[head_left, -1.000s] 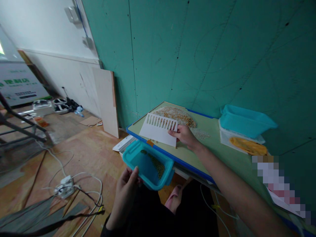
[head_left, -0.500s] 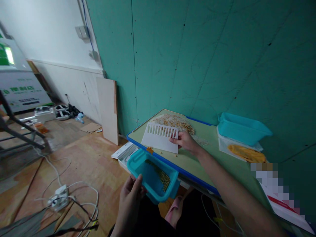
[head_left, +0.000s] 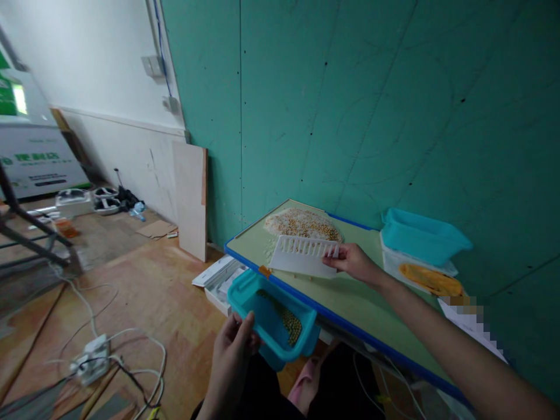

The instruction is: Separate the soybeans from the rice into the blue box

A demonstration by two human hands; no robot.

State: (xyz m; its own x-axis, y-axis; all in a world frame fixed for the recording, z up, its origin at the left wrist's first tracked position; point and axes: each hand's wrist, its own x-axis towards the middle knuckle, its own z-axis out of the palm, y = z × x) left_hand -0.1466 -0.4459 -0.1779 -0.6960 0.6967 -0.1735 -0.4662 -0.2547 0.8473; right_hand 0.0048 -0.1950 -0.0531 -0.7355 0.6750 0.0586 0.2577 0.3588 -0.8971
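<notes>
Down at the lower left, below the table's blue edge, the person's left hand grips the near rim of a teal container with yellowish beans in its bottom. Just above, on the green table, a white slotted scraper stands tilted, pinched at its right end by the right hand. Behind it lies a bean pile. Further right, a teal tub sits on a white tray.

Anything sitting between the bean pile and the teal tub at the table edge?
Yes: the white slotted scraper, held by the right hand, sits on the table between the bean pile and the teal tub, which the left hand holds below the edge. Nothing else is visible.
</notes>
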